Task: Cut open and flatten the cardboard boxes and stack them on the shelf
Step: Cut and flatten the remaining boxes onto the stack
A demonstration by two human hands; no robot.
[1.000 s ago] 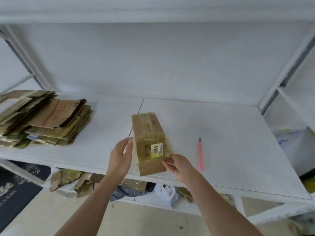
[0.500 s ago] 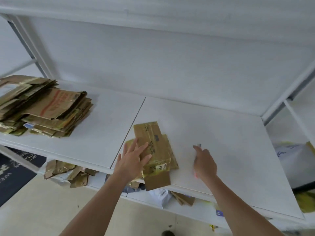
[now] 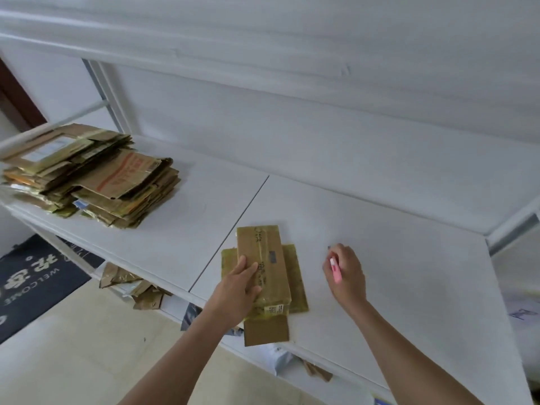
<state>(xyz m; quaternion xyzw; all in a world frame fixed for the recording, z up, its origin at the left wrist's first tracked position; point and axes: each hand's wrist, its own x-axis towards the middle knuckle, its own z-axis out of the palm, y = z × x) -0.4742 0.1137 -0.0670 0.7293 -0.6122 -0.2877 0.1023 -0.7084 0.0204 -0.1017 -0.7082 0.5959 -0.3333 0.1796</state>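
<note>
A small brown cardboard box (image 3: 268,258) with yellowish tape lies on the white shelf (image 3: 394,258), its side flaps spread out and one end flap hanging over the front edge. My left hand (image 3: 238,283) rests flat on its near left part, fingers straight. To the right, my right hand (image 3: 346,271) grips a pink utility knife (image 3: 335,269) just above the shelf, apart from the box. At the shelf's left end sits a stack of flattened boxes (image 3: 93,176).
Under the shelf, a lower level holds cardboard scraps (image 3: 131,287) and grey mail bags (image 3: 277,358). A dark welcome mat (image 3: 32,276) lies on the floor at left. A metal upright (image 3: 511,229) borders the shelf on the right.
The box went from held upright in both hands to lying on the shelf under my left hand. My right hand let go of it, reached right and picked up the pink knife.
</note>
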